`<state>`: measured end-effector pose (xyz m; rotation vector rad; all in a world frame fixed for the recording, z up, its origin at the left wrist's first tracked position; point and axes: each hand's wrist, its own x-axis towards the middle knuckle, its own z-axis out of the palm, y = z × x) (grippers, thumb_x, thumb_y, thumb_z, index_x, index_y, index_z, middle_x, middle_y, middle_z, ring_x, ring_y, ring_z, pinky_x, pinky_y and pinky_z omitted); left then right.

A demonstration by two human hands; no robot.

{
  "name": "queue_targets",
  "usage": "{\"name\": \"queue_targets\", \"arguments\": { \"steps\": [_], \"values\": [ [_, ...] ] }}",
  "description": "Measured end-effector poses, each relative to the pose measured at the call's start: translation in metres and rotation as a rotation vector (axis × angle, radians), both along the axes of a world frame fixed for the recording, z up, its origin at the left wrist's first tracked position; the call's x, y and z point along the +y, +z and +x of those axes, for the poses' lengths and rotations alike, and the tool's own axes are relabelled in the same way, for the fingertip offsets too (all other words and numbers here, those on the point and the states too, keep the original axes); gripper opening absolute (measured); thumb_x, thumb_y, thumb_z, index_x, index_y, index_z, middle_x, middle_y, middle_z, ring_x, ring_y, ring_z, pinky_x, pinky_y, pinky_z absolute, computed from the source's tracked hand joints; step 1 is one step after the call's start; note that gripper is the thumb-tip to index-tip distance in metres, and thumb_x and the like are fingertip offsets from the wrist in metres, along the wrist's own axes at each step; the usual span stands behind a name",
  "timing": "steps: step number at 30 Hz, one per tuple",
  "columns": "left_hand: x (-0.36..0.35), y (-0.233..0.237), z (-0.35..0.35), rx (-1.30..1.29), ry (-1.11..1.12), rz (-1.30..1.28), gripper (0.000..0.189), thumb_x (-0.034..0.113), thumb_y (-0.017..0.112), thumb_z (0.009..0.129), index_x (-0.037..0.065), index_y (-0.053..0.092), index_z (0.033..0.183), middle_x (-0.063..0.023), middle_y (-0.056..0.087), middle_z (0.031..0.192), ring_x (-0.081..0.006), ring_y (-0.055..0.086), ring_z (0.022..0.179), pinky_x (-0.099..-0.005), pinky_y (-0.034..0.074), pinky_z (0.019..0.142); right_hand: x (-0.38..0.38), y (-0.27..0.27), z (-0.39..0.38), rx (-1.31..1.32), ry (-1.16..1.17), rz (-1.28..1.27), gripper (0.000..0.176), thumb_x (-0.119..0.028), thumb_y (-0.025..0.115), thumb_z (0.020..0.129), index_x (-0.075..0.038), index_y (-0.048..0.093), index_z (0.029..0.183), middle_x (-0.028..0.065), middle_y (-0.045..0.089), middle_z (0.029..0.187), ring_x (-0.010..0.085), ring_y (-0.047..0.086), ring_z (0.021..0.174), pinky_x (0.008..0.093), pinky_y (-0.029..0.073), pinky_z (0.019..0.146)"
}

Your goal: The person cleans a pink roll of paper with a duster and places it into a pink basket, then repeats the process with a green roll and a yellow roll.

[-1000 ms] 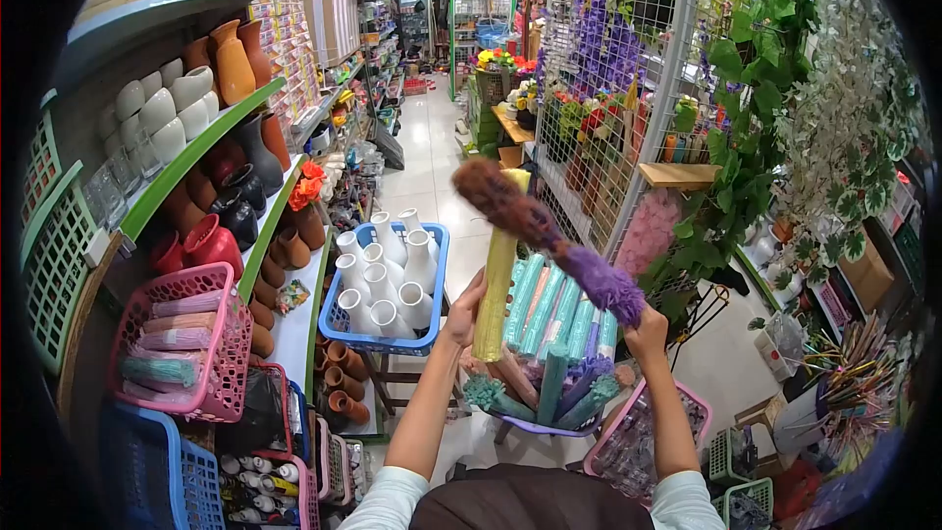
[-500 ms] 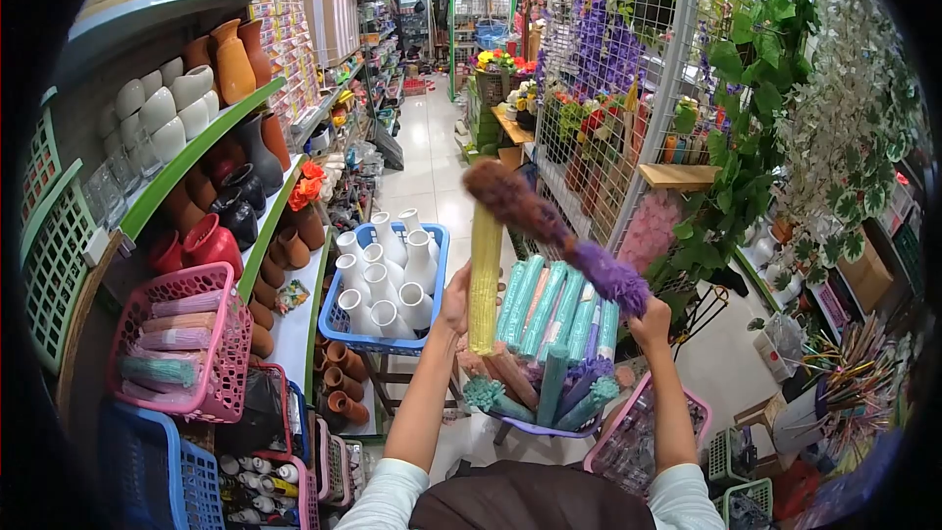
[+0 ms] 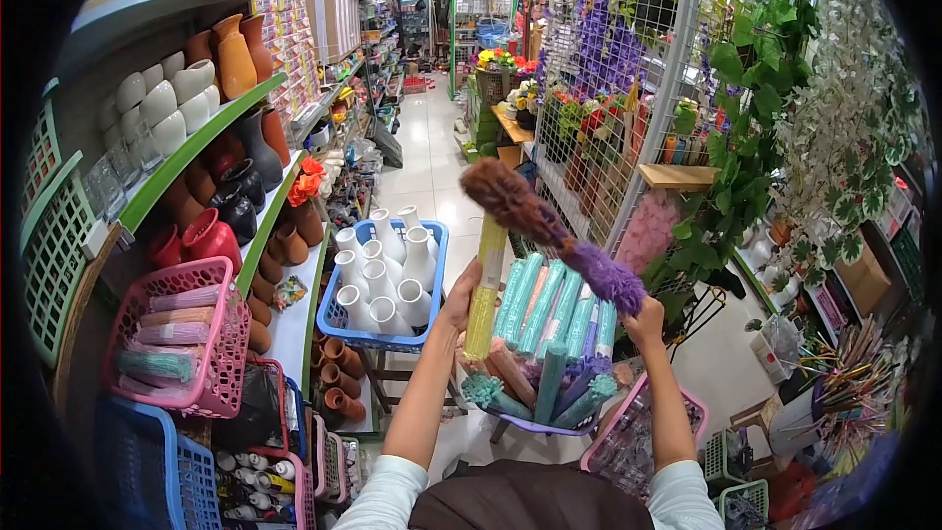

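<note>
My left hand (image 3: 459, 296) is closed around a tall yellow wrapped bundle (image 3: 482, 309), which leans a little and shows a pale label. In my right hand (image 3: 645, 322) is the purple end of a fluffy brown-and-purple duster (image 3: 549, 228). Its brown end points up and to the left and overlaps the top of the yellow bundle. Below both hands stands a lilac basket (image 3: 538, 426) filled with teal wrapped bundles (image 3: 543, 306), along with several peach and purple ones. Some of the bundles at the front have frilly teal ends.
A blue basket of white vases (image 3: 327, 327) stands on a stool to the left. Beside it, shelves (image 3: 226, 137) hold pots, and a pink basket (image 3: 234, 344) holds more bundles. A white wire rack (image 3: 643, 108) rises on the right. A tiled aisle (image 3: 422, 147) runs ahead.
The yellow bundle in my left hand has tilted and turned, so its label shows. The duster in my right hand has shifted only slightly and looks sharper.
</note>
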<state>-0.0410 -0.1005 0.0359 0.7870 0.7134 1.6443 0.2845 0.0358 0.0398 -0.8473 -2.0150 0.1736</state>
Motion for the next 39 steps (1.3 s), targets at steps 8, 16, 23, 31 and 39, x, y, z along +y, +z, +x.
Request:
{"name": "queue_targets", "arguments": {
  "steps": [8,16,23,31,39],
  "values": [
    [-0.017,0.024,-0.005,-0.087,0.071,-0.038,0.052,0.050,0.036,0.094,0.005,0.052,0.115,-0.0079,0.060,0.087,-0.0149,0.059,0.076,-0.0316,0.053,0.067,-0.008,-0.012,0.023,-0.317,0.301,0.161,0.025,-0.030,0.070,0.065,-0.009,0.064,0.076,0.0134,0.060,0.067,0.0331,0.059,0.061,0.0386,0.046,0.053],
    [-0.004,0.011,0.002,0.030,0.048,-0.026,0.051,0.050,0.036,0.093,0.006,0.051,0.114,-0.0121,0.061,0.090,-0.0192,0.062,0.076,-0.0299,0.054,0.058,0.001,-0.008,0.002,-0.029,-0.010,-0.035,0.029,-0.031,0.067,0.072,-0.006,0.065,0.085,0.0179,0.060,0.069,0.0360,0.059,0.063,0.0397,0.047,0.055],
    [-0.015,0.004,-0.024,-0.143,-0.066,-0.099,0.054,0.055,0.043,0.090,0.005,0.054,0.109,-0.0076,0.059,0.082,-0.0186,0.059,0.067,-0.0311,0.053,0.057,-0.016,-0.014,0.018,-0.286,0.351,0.143,0.028,-0.033,0.067,0.070,-0.006,0.065,0.078,0.0140,0.061,0.069,0.0338,0.060,0.062,0.0384,0.047,0.054],
    [-0.002,0.014,-0.004,0.055,-0.015,0.044,0.046,0.042,0.034,0.096,0.007,0.045,0.125,-0.0069,0.057,0.110,-0.0162,0.057,0.093,-0.0312,0.052,0.071,-0.007,-0.017,-0.003,-0.070,-0.034,-0.004,0.029,-0.032,0.065,0.073,-0.004,0.063,0.081,0.0182,0.059,0.068,0.0374,0.058,0.063,0.0410,0.045,0.054],
    [-0.003,0.007,-0.014,-0.197,0.027,-0.131,0.054,0.051,0.040,0.093,0.003,0.051,0.117,-0.0056,0.060,0.093,-0.0141,0.059,0.084,-0.0280,0.048,0.080,-0.019,-0.019,0.022,-0.272,0.274,0.072,0.030,-0.035,0.067,0.068,-0.006,0.063,0.073,0.0151,0.059,0.066,0.0354,0.058,0.060,0.0401,0.046,0.053]
  ]
}}
